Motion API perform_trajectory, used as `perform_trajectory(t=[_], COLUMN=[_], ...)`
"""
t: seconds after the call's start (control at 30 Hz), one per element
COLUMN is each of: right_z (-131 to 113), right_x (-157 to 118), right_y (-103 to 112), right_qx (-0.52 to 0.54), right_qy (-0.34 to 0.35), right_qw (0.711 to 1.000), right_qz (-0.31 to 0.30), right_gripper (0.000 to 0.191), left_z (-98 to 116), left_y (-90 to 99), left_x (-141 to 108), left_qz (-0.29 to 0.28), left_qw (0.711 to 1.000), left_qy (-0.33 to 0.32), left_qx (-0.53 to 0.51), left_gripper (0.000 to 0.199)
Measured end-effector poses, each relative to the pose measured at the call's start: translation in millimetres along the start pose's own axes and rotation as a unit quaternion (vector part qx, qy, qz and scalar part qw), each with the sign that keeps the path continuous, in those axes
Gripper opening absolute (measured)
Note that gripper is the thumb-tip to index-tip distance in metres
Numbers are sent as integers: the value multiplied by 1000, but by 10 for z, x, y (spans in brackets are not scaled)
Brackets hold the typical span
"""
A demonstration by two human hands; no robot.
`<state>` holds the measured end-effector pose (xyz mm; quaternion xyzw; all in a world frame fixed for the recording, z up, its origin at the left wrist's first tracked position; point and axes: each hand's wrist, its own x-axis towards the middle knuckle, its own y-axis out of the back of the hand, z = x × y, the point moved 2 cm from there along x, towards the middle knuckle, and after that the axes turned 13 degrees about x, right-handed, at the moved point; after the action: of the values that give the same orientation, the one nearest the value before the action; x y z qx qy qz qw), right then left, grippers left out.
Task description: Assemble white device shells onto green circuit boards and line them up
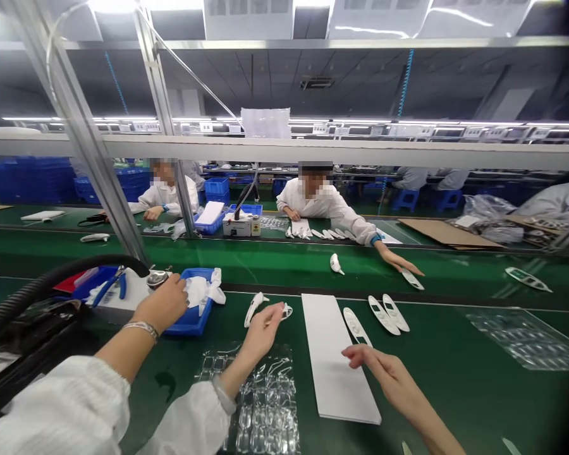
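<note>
Green worktop (436,392) below; left hand (262,330) half-curled, right hand (384,368) pointing leftward.

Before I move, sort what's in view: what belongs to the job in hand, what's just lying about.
Probably the job:
white shell by the right hand
white part by the left hand
long white slab near both hands

Apparently just lying about:
blue-handled pliers
cardboard sheet
clear tray at far right
</note>
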<state>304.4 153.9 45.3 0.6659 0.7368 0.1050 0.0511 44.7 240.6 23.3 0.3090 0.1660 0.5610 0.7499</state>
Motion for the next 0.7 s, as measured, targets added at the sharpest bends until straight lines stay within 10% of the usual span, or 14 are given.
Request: perform_trajectory(t=[0.23, 0.37, 0.53, 0.63, 0.7], right_z=[20, -26, -74, -143, -230], right_x=[99, 37, -110, -262, -393], right_y=[-604, -1087, -1169, -1001, -889], right_qx=[255, 487, 598, 597, 542], right_qy=[10, -85, -117, -154, -143], right_qw=[965, 869, 792, 787, 828], right_qz=[57, -11, -26, -8, 0], right_gripper=[47, 59, 63, 59, 54], left_z=[377, 677, 919, 824, 696], left_y=[-50, -214, -338, -297, -260], left_x=[-415, -649, -837, -763, -638], left_qz=[-65, -21, -92, -95, -101], left_qw=[906, 992, 931, 906, 942], left_qy=[10, -115, -268, -327, -260], left_qx=[-418, -40, 229, 251, 187], left_gripper=[84, 71, 91, 92, 86])
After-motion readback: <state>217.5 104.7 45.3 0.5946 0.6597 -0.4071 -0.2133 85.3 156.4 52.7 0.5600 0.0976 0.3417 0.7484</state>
